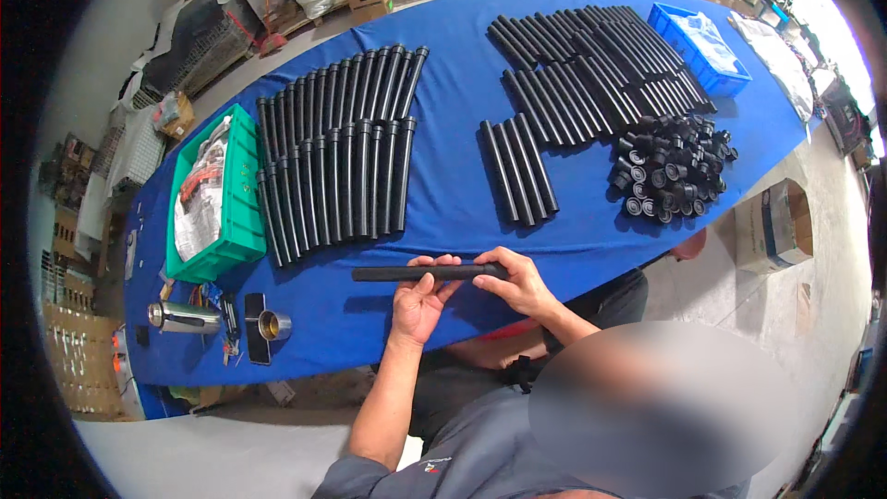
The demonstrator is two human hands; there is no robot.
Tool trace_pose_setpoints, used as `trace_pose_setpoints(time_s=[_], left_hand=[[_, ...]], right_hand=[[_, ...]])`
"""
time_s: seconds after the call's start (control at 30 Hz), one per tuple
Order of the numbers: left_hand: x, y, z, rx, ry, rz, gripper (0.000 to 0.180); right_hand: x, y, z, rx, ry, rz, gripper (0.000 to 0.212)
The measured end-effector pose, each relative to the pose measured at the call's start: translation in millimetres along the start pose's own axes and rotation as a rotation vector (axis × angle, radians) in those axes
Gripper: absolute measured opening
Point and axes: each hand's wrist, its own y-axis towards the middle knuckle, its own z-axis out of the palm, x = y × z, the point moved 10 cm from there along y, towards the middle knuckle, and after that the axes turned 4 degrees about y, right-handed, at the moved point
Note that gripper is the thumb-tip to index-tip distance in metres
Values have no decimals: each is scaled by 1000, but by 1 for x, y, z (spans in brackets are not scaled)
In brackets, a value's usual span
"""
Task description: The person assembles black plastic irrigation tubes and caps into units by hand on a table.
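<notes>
A black tube [379, 273] lies level in front of me, near the front edge of the blue-covered table. My left hand [420, 310] grips it around the middle from below, thumb on the near side. At its right end my right hand [520, 286] is closed around it; the fingers hide whether a cap sits on that end. Beyond my hands several plain black tubes [527, 171] lie side by side. To their right is a heap of black ribbed caps [679, 162]. Two rows of tubes with wider collared ends [337, 143] lie at the left.
A green crate [242, 194] holding plastic bags stands at the left. Near it are a steel flask [185, 317], a phone [257, 328] and a metal cup [274, 324]. More black tubes [601, 55] and a blue bin [702, 46] are at the far right. A cardboard box [776, 226] sits on the floor.
</notes>
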Motion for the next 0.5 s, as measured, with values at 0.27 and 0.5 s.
trace_pose_setpoints(time_s=[0.27,0.5], left_hand=[[-2,1,-8,41,-95,11,22],[0,2,-6,-11,-66,-6,22]], right_hand=[[21,2,7,58,-68,-82,31],[20,-3,2,-38,-93,-185,36]])
